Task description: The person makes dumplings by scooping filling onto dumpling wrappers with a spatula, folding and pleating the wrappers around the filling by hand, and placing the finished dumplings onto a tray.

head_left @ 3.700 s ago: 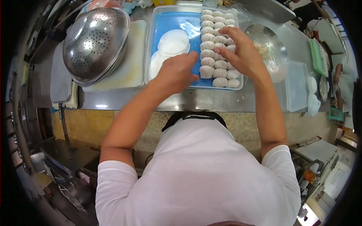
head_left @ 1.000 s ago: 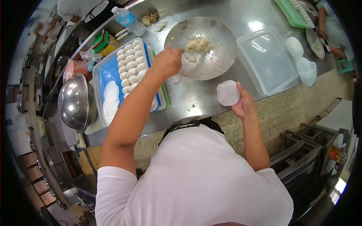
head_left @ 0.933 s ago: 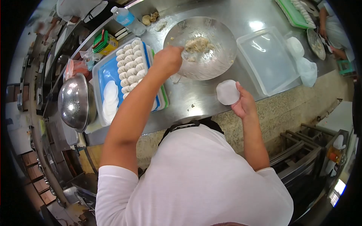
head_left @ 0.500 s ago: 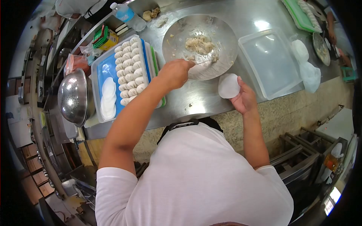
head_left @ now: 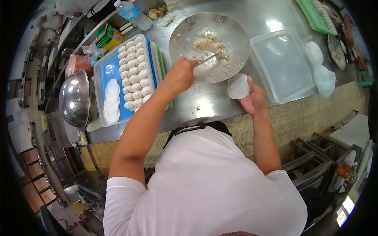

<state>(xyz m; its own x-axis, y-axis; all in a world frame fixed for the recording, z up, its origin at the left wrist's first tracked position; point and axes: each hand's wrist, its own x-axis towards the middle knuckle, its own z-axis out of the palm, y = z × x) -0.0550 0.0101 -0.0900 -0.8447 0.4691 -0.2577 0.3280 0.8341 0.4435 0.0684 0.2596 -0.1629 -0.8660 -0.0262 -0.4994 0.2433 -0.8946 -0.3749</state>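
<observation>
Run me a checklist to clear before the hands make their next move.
1. Wrapper secured: ok, the right hand holds it at one edge.
2. Wrapper unfilled: ok, its visible face is bare.
3. Filling within the metal bowl: ok, a clump shows.
4. Utensil in the left hand: ok, it reaches over the bowl.
5. Utensil carrying filling: cannot tell, too small to see.
6. Spare wrappers available: ok, several overlap beside the dumplings.
</observation>
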